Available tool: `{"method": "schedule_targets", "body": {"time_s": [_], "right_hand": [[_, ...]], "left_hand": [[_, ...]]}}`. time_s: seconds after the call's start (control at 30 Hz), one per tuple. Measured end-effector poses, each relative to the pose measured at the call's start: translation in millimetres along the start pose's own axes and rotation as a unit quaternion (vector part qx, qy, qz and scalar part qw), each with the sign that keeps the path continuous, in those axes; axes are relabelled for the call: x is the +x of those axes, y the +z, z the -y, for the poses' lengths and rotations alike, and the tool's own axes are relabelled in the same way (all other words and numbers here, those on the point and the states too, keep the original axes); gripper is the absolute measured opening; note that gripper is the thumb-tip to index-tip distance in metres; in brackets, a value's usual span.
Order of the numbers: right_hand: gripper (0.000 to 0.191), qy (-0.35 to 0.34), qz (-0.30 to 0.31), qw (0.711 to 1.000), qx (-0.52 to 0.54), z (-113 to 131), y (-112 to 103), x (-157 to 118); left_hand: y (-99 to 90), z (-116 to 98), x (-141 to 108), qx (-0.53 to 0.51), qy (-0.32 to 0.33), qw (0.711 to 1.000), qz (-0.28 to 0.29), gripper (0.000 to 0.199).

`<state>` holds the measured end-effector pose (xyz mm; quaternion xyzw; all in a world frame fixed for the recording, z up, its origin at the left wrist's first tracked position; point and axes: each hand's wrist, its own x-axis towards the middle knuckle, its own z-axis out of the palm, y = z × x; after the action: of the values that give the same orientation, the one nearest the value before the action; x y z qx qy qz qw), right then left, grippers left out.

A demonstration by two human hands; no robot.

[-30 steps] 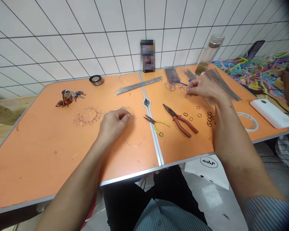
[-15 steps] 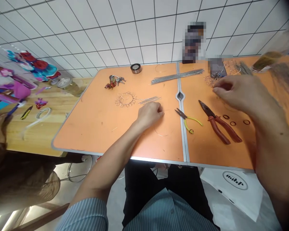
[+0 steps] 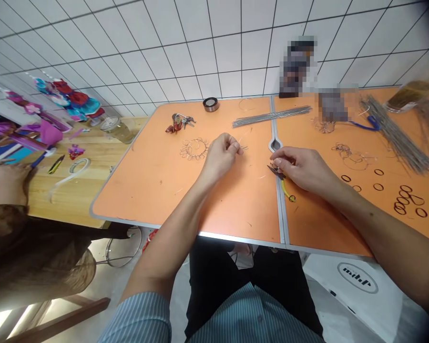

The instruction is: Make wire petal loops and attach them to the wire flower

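My left hand (image 3: 222, 155) is closed in a pinch on a thin wire, just above some short straight wires (image 3: 245, 148). Beside it lies a ring of looped wire (image 3: 194, 149), partly covered by the hand. Over the table's metal seam, my right hand (image 3: 300, 166) has its thumb and fingers pressed together; what they pinch is too small to make out. Right under those fingertips are small pliers with yellow handles (image 3: 285, 189), partly hidden by the hand. A bundle of long straight wires (image 3: 271, 116) lies beyond both hands.
Keys (image 3: 182, 122) and a tape roll (image 3: 210, 104) sit at the back left. On the right are dark rings (image 3: 400, 207), tangled wire (image 3: 346, 152), a grey wire bundle (image 3: 400, 138) and a blue-handled tool (image 3: 373, 123). Another person's hand (image 3: 10, 176) rests on the wooden table.
My right hand has moved left and nearer, from the back right to the small pliers. My left hand has risen slightly, with a thin wire now showing. The red-handled pliers are out of sight.
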<state>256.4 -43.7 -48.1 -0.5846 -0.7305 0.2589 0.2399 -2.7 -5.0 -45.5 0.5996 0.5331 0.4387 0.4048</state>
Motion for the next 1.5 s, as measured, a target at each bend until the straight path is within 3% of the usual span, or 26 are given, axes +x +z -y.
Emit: {"method": "schedule_targets", "body": {"time_s": [0.2,0.4,0.57,0.7,0.83,0.93,1.0,1.07,1.17,1.27,1.4,1.5], "right_hand": [[0.028,-0.042,0.06,0.986,-0.152,20,20,25],[0.024,-0.046,0.107,0.961,-0.25,38,37,42],[0.029,-0.054,0.118,0.945,-0.301,42,47,42],[0.024,-0.003,0.113,0.941,-0.319,35,23,40],[0.024,0.094,-0.031,0.938,-0.332,11,-22,38],[0.023,0.071,-0.118,0.973,-0.183,-2,-36,35],[0.027,0.07,-0.094,0.993,0.03,-1,-31,31],[0.03,0.067,-0.035,0.974,0.214,7,-20,27],[0.02,0.053,-0.034,0.938,0.342,17,-5,22],[0.024,0.06,-0.041,0.887,0.456,19,2,20],[0.027,0.076,-0.044,0.831,0.55,17,3,22],[0.023,0.086,-0.045,0.819,0.565,20,3,21]], "left_hand": [[-1.9,5,11,-0.171,-0.017,0.983,-0.065,0.026],[-1.9,10,18,-0.223,-0.025,0.97,-0.094,0.026],[-1.2,8,18,-0.268,-0.032,0.958,-0.095,0.014],[-2.1,4,16,-0.301,-0.026,0.949,-0.086,0.011],[-0.9,0,12,-0.323,-0.029,0.943,-0.073,0.013],[2.4,-3,8,-0.332,-0.031,0.941,-0.06,0.013],[5.5,-4,5,-0.335,-0.038,0.94,-0.05,0.011],[8.9,-4,2,-0.339,-0.049,0.939,-0.037,0.011],[13.6,-4,-2,-0.351,-0.063,0.934,-0.008,0.012],[17.5,-5,-4,-0.375,-0.093,0.922,0.037,0.016],[22.2,-3,-6,-0.42,-0.129,0.893,0.094,0.019],[25.3,3,-6,-0.436,-0.135,0.882,0.114,0.023]]}}
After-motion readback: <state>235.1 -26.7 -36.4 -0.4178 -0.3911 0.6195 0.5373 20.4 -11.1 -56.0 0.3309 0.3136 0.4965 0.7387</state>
